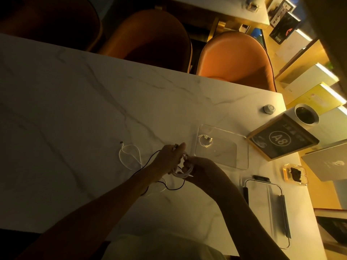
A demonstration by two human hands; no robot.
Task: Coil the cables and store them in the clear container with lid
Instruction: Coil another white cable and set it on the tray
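While the white cable coil (183,172) sits gathered between both hands just near-left of the clear container (242,145), the coming move reads as a short carry to the far right. Right hand (200,170) curled round the coil's right side, fingers closed on the loops; left hand (170,156) pinching a dark plug end at its fingertips, a thin black cable (150,160) trailing from it toward the near side. Container open, one small coiled cable (205,141) already lying in its far-left corner, floor to the right of that bare. Right hand nearer the container. Loose white cable (129,153) well to the left on the marble table (75,109), uncoiled. Lid (267,207) flat on the near right, apart from the container.
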